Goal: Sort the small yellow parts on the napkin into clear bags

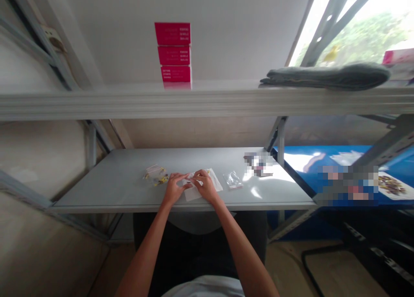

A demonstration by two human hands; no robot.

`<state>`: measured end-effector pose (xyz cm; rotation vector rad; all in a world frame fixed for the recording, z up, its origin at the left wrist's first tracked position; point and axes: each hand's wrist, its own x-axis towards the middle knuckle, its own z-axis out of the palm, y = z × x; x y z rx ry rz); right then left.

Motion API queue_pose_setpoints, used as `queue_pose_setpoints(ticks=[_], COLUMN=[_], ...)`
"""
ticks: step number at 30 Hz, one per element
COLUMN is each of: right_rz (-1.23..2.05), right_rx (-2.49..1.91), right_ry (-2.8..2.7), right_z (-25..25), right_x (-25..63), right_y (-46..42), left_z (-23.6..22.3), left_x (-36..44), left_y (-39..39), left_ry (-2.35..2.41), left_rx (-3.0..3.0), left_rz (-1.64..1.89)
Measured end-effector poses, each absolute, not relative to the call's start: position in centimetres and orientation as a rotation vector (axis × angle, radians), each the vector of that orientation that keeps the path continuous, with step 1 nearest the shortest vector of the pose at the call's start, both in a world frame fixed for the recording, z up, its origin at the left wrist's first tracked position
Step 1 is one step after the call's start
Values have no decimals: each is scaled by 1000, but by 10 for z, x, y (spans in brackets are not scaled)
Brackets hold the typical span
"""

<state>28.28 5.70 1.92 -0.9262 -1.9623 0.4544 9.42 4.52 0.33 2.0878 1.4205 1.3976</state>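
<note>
My left hand [175, 189] and my right hand [206, 186] meet over the shelf table, their fingertips bent together around something small that I cannot make out. Beneath and behind them lie a white sheet [216, 181] and a pale card [192, 195], partly covered by my fingers. Just left of my left hand is a loose group of small yellow and dark pieces [161, 180], with clear plastic among them. To the right of my right hand, a small clear plastic bag [233, 180] rests flat.
The grey tabletop [113, 180] ends at a front edge close to my lap. An upper shelf [207, 102] crosses above it, bearing stacked pink boxes [174, 55] and folded grey cloth [326, 77]. On the right, past metal posts, a blue table [299, 167] holds a heap of small brownish pieces [391, 184].
</note>
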Motion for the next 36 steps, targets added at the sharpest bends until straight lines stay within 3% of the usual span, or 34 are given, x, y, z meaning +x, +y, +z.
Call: queue_pose_setpoints(ticks=[4,10,22,30,36], right_rz=[438,191,104,263,410], right_rx=[-973,-1435,-1649,-1530,-1005], right_ry=[-1862,-1611,-1892,-1721,-1649], right_z=[20,4,2,5,15], right_x=[288,292,288,288,286], right_y=[55,61,65,64,54], left_z=[0,-6,-3,-4,-1], left_x=[92,89,95,95,95], left_y=[46,48,48,48,45], left_ry=[1443,1529,1530,1564,1513], left_rx=[2004,1800,2044,2086,2019], left_rz=[1469,1660,1423,1352,1326])
